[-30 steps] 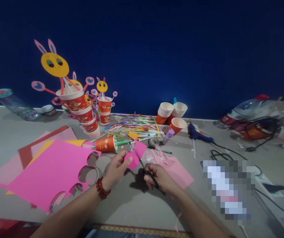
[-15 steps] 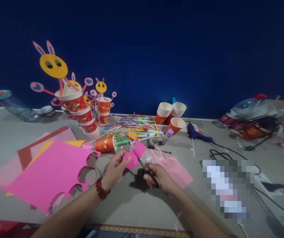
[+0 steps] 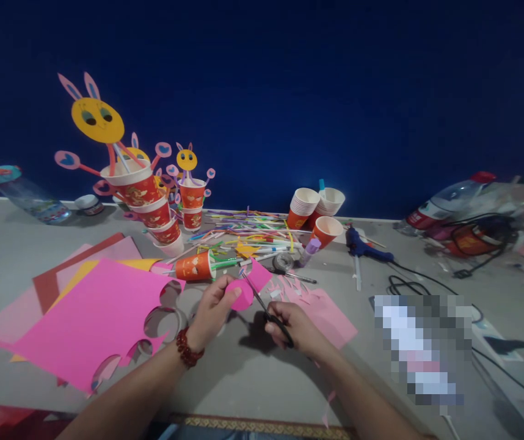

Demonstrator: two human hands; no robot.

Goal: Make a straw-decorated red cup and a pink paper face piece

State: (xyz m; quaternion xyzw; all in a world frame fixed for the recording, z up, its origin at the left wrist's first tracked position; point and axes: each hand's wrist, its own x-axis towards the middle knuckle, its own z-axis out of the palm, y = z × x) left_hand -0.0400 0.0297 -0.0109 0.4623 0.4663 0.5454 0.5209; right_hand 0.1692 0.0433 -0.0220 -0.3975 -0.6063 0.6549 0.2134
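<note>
Between thumb and fingers, my left hand (image 3: 216,305) pinches a piece of bright pink paper (image 3: 242,296) with a rounded edge. My right hand (image 3: 287,324) is wrapped round the black handles of a pair of scissors (image 3: 258,298). The blades lie across the pink paper, with a pointed part of it sticking out beyond them at the upper right. Left of my hands lies a large bright pink sheet (image 3: 92,324) with round bites cut from its right edge. A lighter pink sheet (image 3: 328,318) with cut strips is behind my right hand.
Rabbit-faced cup figures (image 3: 134,183) stand at the back left. Coloured straws (image 3: 248,229) lie scattered mid-table near a tipped orange cup (image 3: 195,266). Stacked paper cups (image 3: 303,208), a glue stick (image 3: 310,250), tape roll (image 3: 283,263) and blue glue gun (image 3: 365,245) with a cord sit to the right.
Almost nothing differs. The view has shifted very slightly; both hands, the paper and the scissors hold nearly the same position.
</note>
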